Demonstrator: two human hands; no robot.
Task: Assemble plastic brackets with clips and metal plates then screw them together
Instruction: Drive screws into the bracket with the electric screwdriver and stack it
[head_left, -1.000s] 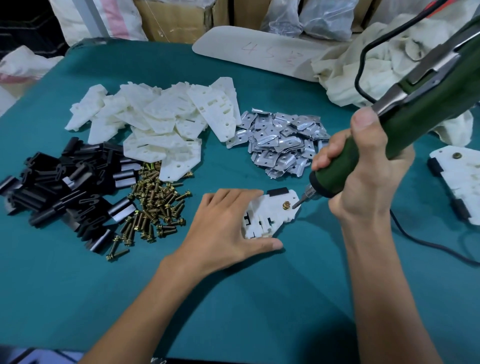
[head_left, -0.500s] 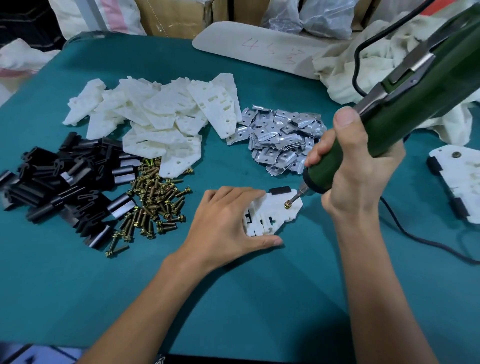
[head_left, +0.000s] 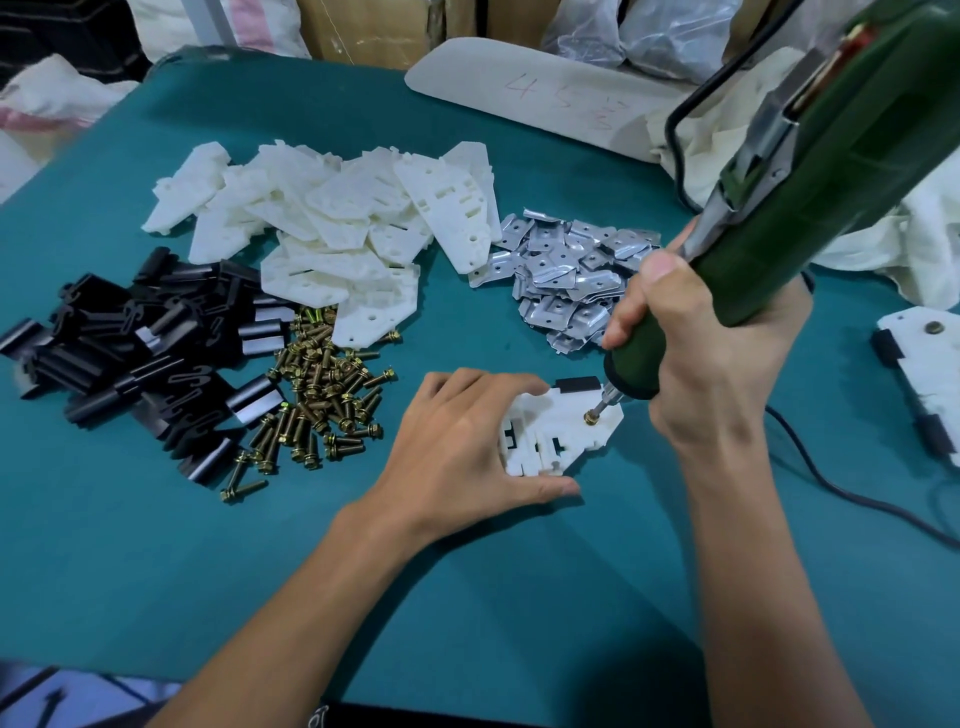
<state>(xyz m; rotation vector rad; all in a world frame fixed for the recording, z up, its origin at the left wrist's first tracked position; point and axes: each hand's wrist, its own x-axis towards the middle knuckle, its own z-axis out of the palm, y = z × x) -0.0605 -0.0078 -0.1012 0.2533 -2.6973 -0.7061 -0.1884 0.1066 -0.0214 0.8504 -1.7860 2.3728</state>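
Note:
A white plastic bracket (head_left: 561, 431) with a black clip (head_left: 576, 384) at its far edge lies flat on the teal table. My left hand (head_left: 457, 441) holds it down, fingers curled over its left side and thumb along its near edge. A brass screw (head_left: 591, 417) stands in the bracket's right part. My right hand (head_left: 701, 353) grips a green electric screwdriver (head_left: 810, 192), and its bit sits on the screw head.
Behind lie piles of white brackets (head_left: 337, 218), metal plates (head_left: 566, 270), black clips (head_left: 130, 343) and brass screws (head_left: 322, 395). A finished bracket (head_left: 930, 374) rests at the right edge. The screwdriver's black cord (head_left: 857, 493) trails across the table on the right. Cloth (head_left: 893, 234) is heaped behind.
The screwdriver has come down and left, from just beside the screw until its bit rests on the screw head. My left hand has stayed on the bracket.

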